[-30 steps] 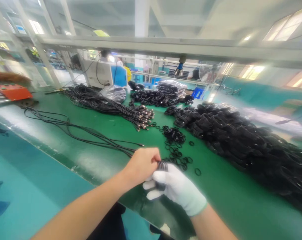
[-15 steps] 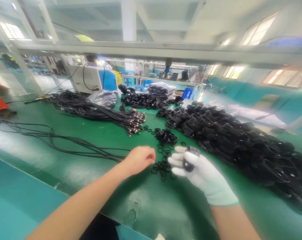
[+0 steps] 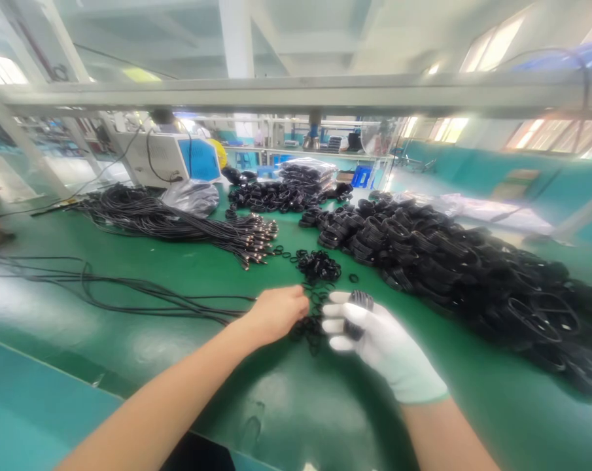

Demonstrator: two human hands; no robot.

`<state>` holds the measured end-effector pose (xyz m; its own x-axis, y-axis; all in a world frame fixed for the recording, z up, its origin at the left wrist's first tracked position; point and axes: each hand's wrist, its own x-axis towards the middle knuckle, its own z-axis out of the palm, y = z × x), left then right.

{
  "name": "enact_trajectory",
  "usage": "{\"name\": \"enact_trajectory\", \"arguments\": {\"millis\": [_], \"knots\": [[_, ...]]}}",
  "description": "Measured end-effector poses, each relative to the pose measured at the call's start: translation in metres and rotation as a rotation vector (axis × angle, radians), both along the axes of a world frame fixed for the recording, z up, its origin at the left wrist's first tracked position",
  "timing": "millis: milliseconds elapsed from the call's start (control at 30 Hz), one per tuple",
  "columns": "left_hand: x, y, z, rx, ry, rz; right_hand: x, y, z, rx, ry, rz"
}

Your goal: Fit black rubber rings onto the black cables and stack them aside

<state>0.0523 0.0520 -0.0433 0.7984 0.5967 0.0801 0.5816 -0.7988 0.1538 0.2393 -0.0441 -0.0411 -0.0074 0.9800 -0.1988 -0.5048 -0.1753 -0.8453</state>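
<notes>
My left hand (image 3: 282, 313), bare, is over the small black rings (image 3: 311, 335) on the green table. Its fingertips are pinched together and partly hidden, so I cannot make out what is between them. In a white glove, my right hand (image 3: 369, 333) is closed around a small coil of black cable (image 3: 359, 304), with thumb and fingers on either side of it. Just beyond both hands is a denser heap of black rings (image 3: 320, 267). Long black cables (image 3: 192, 306) run along the table to my left wrist.
A big heap of coiled black cables (image 3: 437, 261) covers the right side. At the back left lies a bundle of straight cables (image 3: 178, 222) with metal tips, near a white and blue machine (image 3: 153, 157). More coils (image 3: 280, 195) sit at the far middle, below a white beam (image 3: 286, 95).
My left hand has gone slightly right and in among the rings, its fingers more closed. My right hand still grips the coil, turned slightly. The whole view has shifted a little.
</notes>
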Motion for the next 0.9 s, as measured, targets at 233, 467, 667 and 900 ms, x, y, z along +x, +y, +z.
{"name": "enact_trajectory", "arguments": {"millis": [233, 467, 667, 900], "knots": [[-0.007, -0.014, -0.004, -0.106, -0.083, 0.072, -0.011, 0.002, -0.007, 0.051, -0.044, -0.022], [0.004, -0.020, -0.011, -0.221, -0.208, 0.170, -0.015, -0.001, -0.005, 0.059, -0.084, -0.023], [-0.009, -0.033, 0.006, -0.713, -0.577, 0.146, -0.031, 0.002, -0.003, 0.041, -0.220, -0.045], [0.001, -0.064, -0.007, -0.470, -0.628, 0.415, -0.049, -0.004, -0.018, -0.027, -0.059, -0.059]]}}
